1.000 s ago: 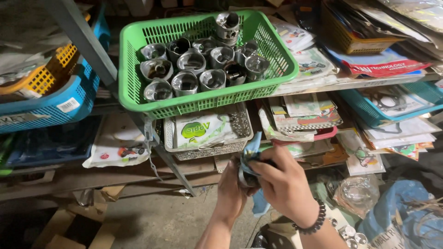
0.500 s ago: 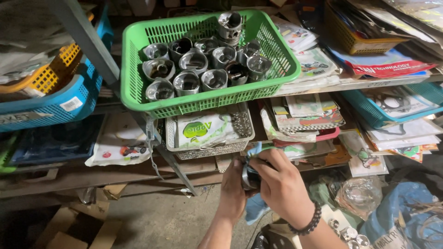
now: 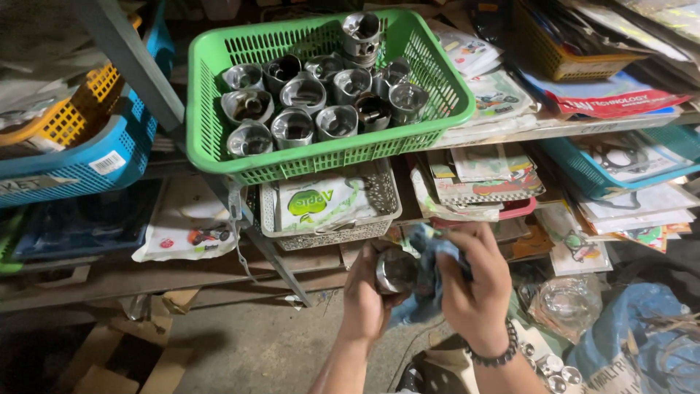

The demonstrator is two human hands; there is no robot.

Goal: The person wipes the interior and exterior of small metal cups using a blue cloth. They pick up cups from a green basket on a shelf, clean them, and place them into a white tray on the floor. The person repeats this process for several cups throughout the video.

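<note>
My left hand (image 3: pixel 364 295) grips a round metal piston (image 3: pixel 396 271) below the shelf. My right hand (image 3: pixel 474 288) presses a blue cloth (image 3: pixel 430 273) against the piston's side; a dark bead bracelet sits on that wrist. Part of the piston is hidden by the cloth and fingers. Above the hands, a green plastic basket (image 3: pixel 219 149) on the shelf holds several more metal pistons (image 3: pixel 313 106), one stacked on top at the back.
A grey mesh tray (image 3: pixel 379 208) with a white and green packet sits under the green basket. Blue and yellow baskets (image 3: pixel 95 157) stand at left. Packets and papers (image 3: pixel 496 175) fill the right shelves. A blue sack (image 3: pixel 642 343) lies at lower right. A metal shelf post (image 3: pixel 127 62) slants at left.
Both hands have dropped slightly lower and turned the piston; the blue cloth has shifted from the top of the piston to its right side.
</note>
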